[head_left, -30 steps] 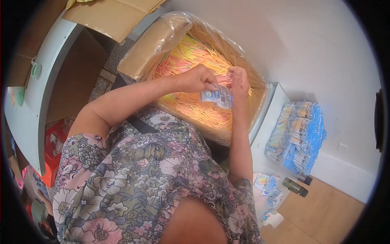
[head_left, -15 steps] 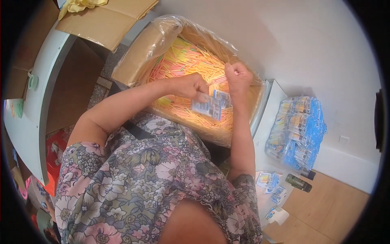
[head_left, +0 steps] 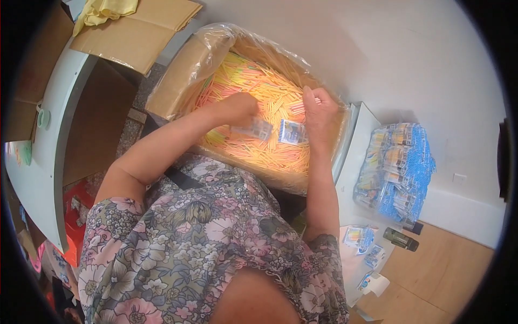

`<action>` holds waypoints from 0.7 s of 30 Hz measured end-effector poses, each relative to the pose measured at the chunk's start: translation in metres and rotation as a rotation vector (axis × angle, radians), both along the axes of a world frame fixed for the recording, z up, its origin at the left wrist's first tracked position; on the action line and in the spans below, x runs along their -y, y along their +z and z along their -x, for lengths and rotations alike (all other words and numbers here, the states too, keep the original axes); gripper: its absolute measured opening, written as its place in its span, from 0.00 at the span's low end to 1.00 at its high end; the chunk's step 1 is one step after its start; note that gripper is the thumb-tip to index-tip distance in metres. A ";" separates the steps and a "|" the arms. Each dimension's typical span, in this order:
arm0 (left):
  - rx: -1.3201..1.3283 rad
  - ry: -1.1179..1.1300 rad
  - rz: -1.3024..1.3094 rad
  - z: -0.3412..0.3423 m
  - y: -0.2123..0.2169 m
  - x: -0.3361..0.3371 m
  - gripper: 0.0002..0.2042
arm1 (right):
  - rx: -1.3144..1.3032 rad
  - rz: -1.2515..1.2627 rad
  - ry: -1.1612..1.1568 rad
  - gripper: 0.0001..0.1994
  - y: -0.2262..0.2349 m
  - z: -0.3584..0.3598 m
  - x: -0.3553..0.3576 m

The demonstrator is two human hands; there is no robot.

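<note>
head: hands (head_left: 237, 108) hold packets (head_left: 292, 131)

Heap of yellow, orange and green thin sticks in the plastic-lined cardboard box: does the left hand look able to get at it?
Probably yes: the left hand hovers right over the sticks, with only a small packet beside it.

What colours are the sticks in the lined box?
Yellow, orange and pink sticks, some pale green; the head view shows them.
</note>
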State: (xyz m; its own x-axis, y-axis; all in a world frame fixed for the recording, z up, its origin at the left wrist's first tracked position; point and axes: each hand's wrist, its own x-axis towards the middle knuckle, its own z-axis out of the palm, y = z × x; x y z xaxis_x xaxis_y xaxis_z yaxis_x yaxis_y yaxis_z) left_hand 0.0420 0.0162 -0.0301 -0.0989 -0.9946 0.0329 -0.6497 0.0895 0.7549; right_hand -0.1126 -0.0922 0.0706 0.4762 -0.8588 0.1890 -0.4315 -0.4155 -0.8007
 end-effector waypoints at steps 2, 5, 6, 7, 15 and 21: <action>0.133 0.115 0.047 -0.002 -0.002 0.001 0.06 | 0.045 0.038 0.035 0.11 -0.006 0.003 0.003; -0.611 -0.077 0.130 0.000 0.032 0.001 0.08 | 0.096 0.039 0.141 0.11 -0.018 0.002 -0.005; -0.608 -0.075 0.127 0.001 0.033 0.001 0.08 | 0.110 0.013 0.199 0.10 -0.024 -0.002 -0.012; -0.715 -0.132 -0.067 0.001 0.034 0.001 0.08 | 0.124 -0.012 0.257 0.10 -0.030 -0.004 -0.016; -0.597 -0.104 -0.004 0.007 0.016 0.003 0.07 | -0.049 0.125 0.246 0.09 -0.033 -0.011 -0.022; -0.815 0.068 0.005 0.009 0.026 0.002 0.06 | -0.007 0.068 0.090 0.07 -0.009 0.020 0.006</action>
State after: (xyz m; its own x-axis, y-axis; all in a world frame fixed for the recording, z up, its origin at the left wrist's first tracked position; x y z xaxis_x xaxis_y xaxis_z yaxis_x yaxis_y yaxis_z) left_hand 0.0332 0.0147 -0.0043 0.0180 -0.9972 0.0726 0.0988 0.0741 0.9923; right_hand -0.1322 -0.0979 0.0614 0.5519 -0.7980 0.2421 -0.3954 -0.5060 -0.7666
